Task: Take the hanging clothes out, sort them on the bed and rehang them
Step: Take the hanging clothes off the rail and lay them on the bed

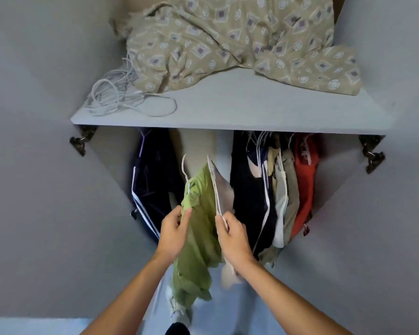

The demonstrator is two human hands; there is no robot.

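In front of the open wardrobe, my left hand [173,232] grips the shoulder of a green garment [198,238] on a white hanger [185,171]. My right hand [232,236] grips the lower end of a second white hanger [214,184] that carries a pale grey garment [224,193]. Both pieces sit out in front of the hanging row. Behind on the left hangs a dark navy jacket with white stripes [148,187]. On the right hang another navy striped jacket [252,194], beige and white pieces [284,199] and a red garment [305,184].
A grey shelf [240,112] caps the hanging space, holding a crumpled beige patterned cloth [228,42] and a tangle of white cable [121,95]. Grey wardrobe doors [46,189] stand open on both sides, with metal hinges [81,141] at the upper corners.
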